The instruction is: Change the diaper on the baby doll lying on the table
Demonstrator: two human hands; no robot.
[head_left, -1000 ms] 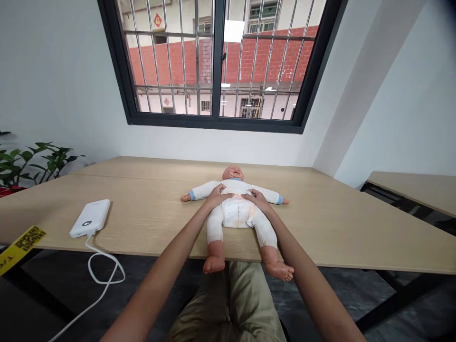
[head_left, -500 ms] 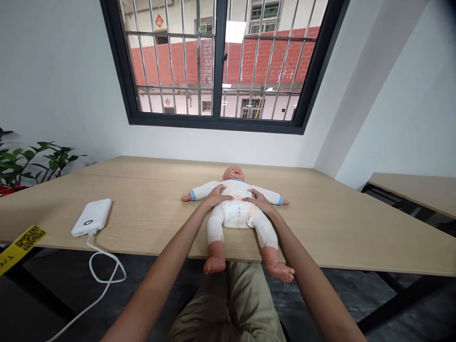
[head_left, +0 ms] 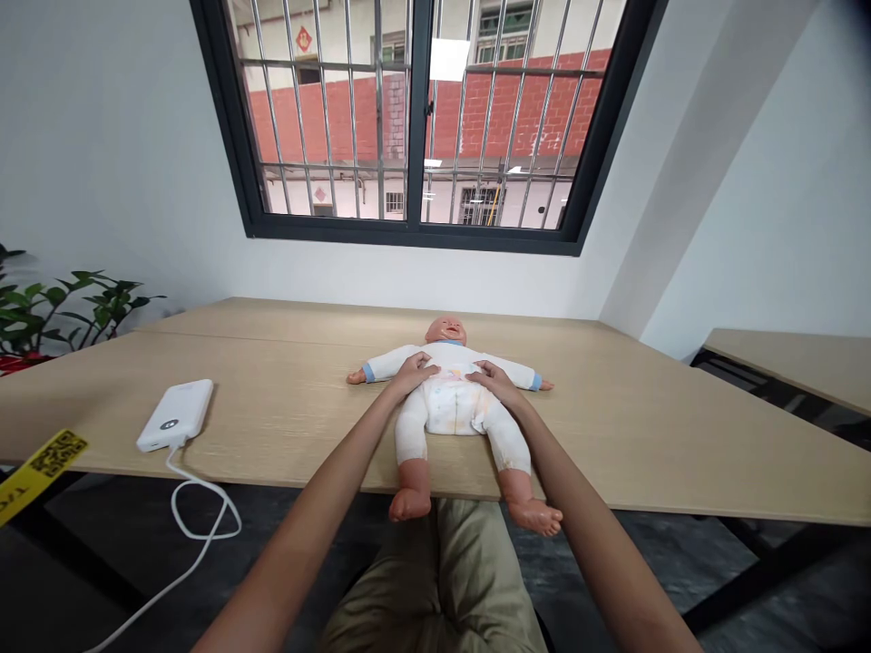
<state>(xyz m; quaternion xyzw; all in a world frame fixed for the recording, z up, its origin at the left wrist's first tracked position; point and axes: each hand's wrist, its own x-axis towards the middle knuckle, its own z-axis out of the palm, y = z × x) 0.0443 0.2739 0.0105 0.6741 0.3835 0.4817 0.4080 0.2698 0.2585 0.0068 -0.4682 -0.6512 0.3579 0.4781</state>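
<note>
A baby doll (head_left: 445, 332) lies on its back on the table, arms spread and feet hanging over the front edge. It wears a white top with blue cuffs and a white diaper (head_left: 450, 408) with a faint coloured print at the waist. My left hand (head_left: 412, 375) is closed around the diaper's waist at the left side, thumb on the front. At the right side, my right hand (head_left: 498, 381) grips the waist in the same way. The undersides of both hands and some fingertips are hidden.
A white power bank (head_left: 178, 414) with a white cable (head_left: 204, 535) lies on the left of the wooden table (head_left: 286, 363). A leafy plant (head_left: 74, 308) stands at far left. Behind is a barred window (head_left: 415, 238); another table (head_left: 789, 363) stands at right.
Both hands have shifted slightly at the diaper's waist, the left thumb drawing a little outward and up. The doll lies as before.
</note>
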